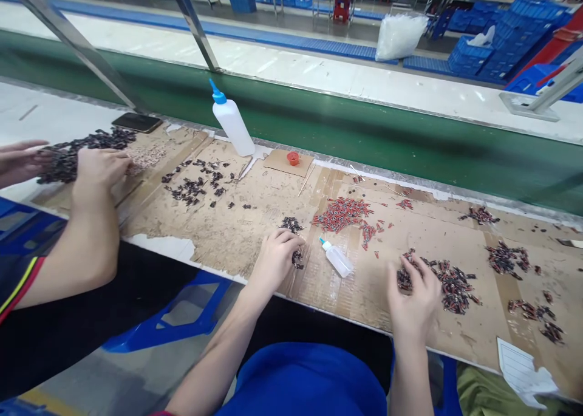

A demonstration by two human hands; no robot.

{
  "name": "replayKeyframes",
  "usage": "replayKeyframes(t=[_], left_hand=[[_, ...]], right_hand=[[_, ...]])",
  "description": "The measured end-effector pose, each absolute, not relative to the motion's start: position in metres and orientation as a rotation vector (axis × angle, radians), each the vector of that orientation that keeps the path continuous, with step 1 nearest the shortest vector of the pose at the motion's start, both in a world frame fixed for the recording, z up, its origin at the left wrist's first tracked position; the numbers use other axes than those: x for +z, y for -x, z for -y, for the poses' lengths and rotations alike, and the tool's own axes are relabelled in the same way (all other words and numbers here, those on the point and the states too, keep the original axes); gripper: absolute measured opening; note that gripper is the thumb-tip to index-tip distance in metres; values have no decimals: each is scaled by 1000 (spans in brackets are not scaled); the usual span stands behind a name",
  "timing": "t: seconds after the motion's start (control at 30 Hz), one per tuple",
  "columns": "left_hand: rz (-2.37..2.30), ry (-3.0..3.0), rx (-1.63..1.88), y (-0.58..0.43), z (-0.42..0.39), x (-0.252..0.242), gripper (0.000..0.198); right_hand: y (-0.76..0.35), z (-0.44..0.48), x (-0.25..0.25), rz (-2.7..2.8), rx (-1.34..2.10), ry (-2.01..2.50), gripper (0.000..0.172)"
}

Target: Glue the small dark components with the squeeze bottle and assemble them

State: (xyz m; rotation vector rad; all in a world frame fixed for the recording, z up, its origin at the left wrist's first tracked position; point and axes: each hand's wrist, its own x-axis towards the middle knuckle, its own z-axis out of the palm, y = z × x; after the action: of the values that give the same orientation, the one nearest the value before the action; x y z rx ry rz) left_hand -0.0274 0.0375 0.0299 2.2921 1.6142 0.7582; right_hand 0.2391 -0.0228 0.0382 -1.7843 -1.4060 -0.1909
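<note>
My left hand (276,259) rests at the front of the cardboard-covered bench, its fingers bent together over a small heap of black parts (291,224). Whatever its fingertips pinch is hidden beneath them. My right hand (415,297) is over the left end of a pile of small black-and-red parts (455,288), thumb and fingers apart. Between my hands lies a small clear squeeze bottle (337,260) with a blue tip. Behind it is a heap of thin red pieces with dark ends (344,214).
A co-worker's hands (100,170) handle black parts (86,149) at the left. A tall white bottle (234,127), a red cap (293,158) and a phone (137,122) stand or lie along the back edge. More part clusters (506,258) and torn paper (523,367) lie right.
</note>
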Motion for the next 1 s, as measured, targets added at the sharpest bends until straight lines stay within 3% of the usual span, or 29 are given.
replayKeyframes(t=[0.13, 0.33, 0.5, 0.63, 0.8, 1.0], left_hand=[[-1472, -2502, 507, 32, -44, 31, 33], [-1373, -2642, 395, 32, -52, 38, 15], [-1276, -2581, 457, 22, -50, 38, 13], [-1315, -2470, 542, 9, -42, 36, 14], [-1342, -2511, 564, -8, -31, 29, 12], [-1333, -2468, 585, -7, -28, 29, 16]], right_hand=[[-197, 14, 33, 1762, 68, 1601, 38], [-175, 5, 22, 1755, 285, 1562, 34], [-184, 15, 37, 1334, 696, 1594, 35], [-194, 20, 43, 876, 966, 1368, 32], [-208, 16, 38, 378, 1040, 1104, 26], [-207, 14, 40, 270, 1054, 1123, 32]])
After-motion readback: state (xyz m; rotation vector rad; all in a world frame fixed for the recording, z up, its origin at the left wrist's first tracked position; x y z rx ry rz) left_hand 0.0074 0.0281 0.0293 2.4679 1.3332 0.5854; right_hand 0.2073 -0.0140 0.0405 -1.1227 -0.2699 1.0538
